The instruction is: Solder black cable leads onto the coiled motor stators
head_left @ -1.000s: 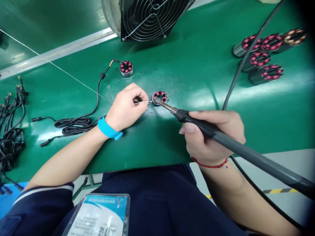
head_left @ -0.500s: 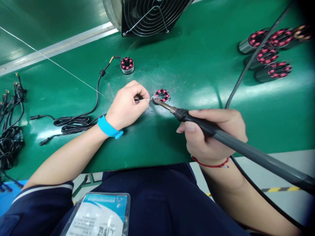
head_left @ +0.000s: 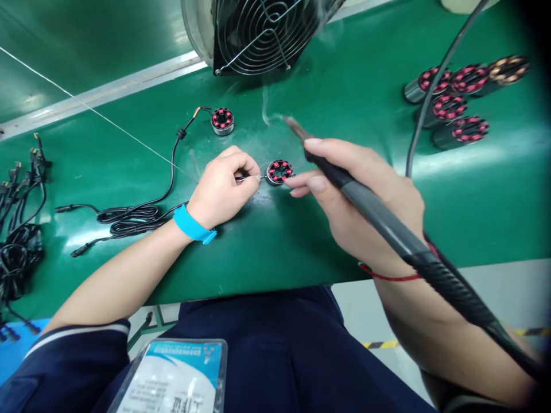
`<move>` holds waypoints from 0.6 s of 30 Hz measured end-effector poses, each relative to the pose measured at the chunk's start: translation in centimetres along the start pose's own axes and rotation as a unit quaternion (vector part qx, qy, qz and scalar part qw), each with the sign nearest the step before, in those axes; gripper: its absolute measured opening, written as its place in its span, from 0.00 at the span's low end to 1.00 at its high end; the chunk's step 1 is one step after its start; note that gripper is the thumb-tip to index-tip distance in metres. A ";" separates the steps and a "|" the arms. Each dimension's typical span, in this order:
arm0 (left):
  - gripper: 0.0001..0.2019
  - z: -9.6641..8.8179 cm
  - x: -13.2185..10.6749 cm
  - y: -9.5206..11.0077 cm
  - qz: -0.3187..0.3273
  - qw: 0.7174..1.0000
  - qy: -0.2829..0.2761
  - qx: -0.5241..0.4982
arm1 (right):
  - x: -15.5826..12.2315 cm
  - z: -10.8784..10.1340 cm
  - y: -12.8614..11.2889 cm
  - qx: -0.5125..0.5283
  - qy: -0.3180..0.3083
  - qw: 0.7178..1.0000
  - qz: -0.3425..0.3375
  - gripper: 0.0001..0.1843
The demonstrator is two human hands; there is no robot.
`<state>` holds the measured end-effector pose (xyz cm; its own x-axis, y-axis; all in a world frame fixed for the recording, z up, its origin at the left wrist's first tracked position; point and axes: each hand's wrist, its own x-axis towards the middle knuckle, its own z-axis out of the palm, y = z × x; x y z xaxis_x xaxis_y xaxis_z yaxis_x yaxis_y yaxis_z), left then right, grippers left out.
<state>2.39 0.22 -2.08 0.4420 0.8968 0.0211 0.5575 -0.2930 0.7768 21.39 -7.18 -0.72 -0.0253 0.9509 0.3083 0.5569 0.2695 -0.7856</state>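
My left hand is closed in a pinch on a thin wire at the end of a black cable, close to the left rim of a small motor stator with red windings. My right hand grips a soldering iron, its tip raised above and to the right of the stator. Its lower fingers reach to the stator's right edge and seem to touch it. A wisp of smoke rises near the iron's tip. Another stator, joined to a black cable, sits farther back.
A black fan with a wire guard stands at the back. Several cylindrical stators are grouped at right, behind the iron's hanging cord. Bundled black cables lie at far left. A thin strand slants across the left side.
The soldering iron has lifted off the wire joint, up and away from the stator. My right hand's lower fingers have come to the stator's edge. My left hand has stayed in place.
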 end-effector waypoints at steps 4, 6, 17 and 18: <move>0.06 -0.1 -0.1 0.2 0.003 1.000 0.003 -0.007 | 2.2 -0.5 0.3 -0.017 -0.106 0.994 -0.015 0.19; 0.06 -0.1 -0.1 0.2 0.005 1.000 0.004 -0.009 | 2.9 0.1 0.8 -0.016 -0.131 0.991 -0.037 0.25; 0.06 0.0 -0.1 0.1 0.013 1.000 0.005 -0.004 | 2.5 3.8 3.1 -0.050 -0.055 0.991 -0.112 0.26; 0.06 -0.1 -0.1 0.1 0.014 1.000 0.004 -0.002 | 2.6 3.8 3.1 -0.050 -0.053 0.991 -0.114 0.26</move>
<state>2.36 0.11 -1.97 0.4527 0.8903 0.0480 0.5417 -0.3175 0.7783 19.91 -3.34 -4.40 -0.2444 0.8790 0.4095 0.6057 0.4681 -0.6434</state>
